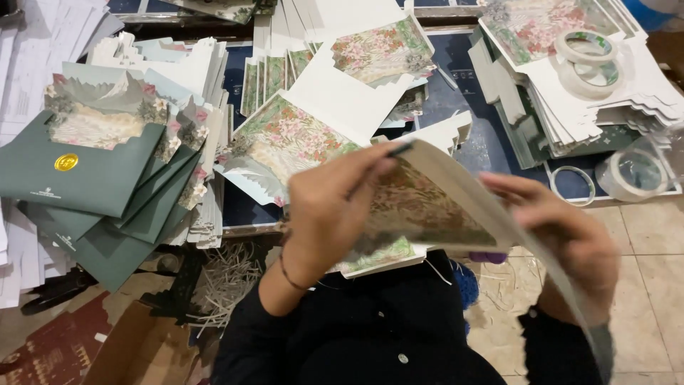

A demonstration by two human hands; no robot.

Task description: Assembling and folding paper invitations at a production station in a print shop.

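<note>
Card point(434, 203) lies between both hands, long axis running down toward the right — left hand point(331, 217) fingers pinching its top edge, right hand point(570, 242) fingers pressed flat beneath.

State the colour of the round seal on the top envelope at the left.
Gold, on the dark green envelope; the seal shows best in the head view.
</note>
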